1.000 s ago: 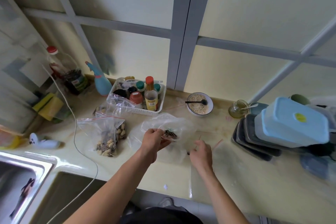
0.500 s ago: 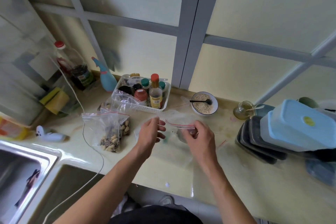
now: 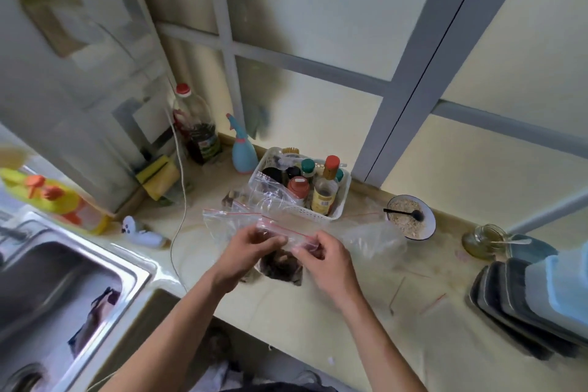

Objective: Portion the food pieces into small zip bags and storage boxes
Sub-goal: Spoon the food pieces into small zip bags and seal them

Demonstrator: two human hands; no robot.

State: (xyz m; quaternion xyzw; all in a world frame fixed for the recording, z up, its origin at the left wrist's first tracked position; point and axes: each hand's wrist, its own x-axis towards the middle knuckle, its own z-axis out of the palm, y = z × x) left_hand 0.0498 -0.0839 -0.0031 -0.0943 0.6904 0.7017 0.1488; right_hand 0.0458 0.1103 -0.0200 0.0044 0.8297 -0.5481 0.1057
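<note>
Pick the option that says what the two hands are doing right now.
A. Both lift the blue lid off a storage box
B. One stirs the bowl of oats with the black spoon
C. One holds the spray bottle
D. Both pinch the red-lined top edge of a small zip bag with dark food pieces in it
D: the left hand and right hand both pinch the top strip of the small zip bag, dark pieces hanging below.

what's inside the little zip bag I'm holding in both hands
The small zip bag holds a dark clump of food pieces hanging at its bottom. The left hand and right hand pinch the top, hiding what lies there.
</note>
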